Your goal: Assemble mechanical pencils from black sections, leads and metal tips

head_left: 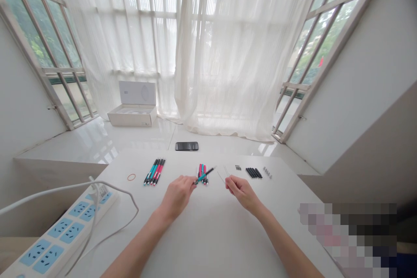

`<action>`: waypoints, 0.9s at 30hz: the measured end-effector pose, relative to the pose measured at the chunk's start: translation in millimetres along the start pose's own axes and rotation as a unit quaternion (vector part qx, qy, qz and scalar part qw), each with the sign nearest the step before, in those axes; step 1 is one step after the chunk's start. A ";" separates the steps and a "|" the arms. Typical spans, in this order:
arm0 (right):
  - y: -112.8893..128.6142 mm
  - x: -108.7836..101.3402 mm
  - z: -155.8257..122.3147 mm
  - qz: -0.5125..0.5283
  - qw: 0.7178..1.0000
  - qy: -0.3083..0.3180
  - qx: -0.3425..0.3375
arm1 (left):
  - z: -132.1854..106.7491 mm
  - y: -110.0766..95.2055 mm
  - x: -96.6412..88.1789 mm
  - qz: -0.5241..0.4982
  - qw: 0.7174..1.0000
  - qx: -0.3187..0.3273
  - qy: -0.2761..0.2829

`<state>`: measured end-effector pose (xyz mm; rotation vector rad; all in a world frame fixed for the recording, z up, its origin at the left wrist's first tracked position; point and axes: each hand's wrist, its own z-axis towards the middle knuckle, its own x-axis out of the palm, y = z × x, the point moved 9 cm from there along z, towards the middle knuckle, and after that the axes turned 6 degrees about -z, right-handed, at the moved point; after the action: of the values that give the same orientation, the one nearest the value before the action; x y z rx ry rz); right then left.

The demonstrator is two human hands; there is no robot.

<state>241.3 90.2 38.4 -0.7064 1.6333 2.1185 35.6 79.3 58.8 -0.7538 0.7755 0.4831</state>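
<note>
My left hand (178,193) is closed on a teal pen (202,176) with a black front part, which points up and to the right. Between the fingertips of my right hand (243,192) are several thin, pale rods (227,170), fanned slightly apart; they look like pen refills, though too fine to tell for sure. Just behind the held pen lie red and teal pen barrels (200,168) on the white table. To the right of them are a small group of dark, tiny pieces (238,167), a row of black grips (253,173) and several small grey tips (267,173).
Teal and red pens (154,171) lie side by side at left, near a rubber band (131,177). A black phone (186,146) and an open white box (132,115) are farther back. A power strip (61,230) with a white cable (117,184) occupies the front left.
</note>
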 end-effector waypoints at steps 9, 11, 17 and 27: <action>11.0 13.8 -8.7 -0.231 0.972 0.000 -0.051 | -9.8 92.0 -49.9 0.131 0.960 -0.246 -0.020; 19.3 26.4 -11.6 -0.279 0.957 0.020 -0.081 | -11.4 94.3 -46.0 0.156 0.956 -0.250 0.008; 34.5 54.1 -11.0 -0.347 0.929 0.053 -0.117 | -12.6 92.6 -36.9 0.211 0.944 -0.248 0.060; 19.9 43.3 -6.9 -0.369 0.927 0.013 -0.062 | -12.7 92.3 -34.6 0.268 0.934 -0.223 0.073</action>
<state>196.2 77.9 26.8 -1.1678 1.0022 1.6517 -50.6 125.0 40.2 -1.0061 1.0312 1.1349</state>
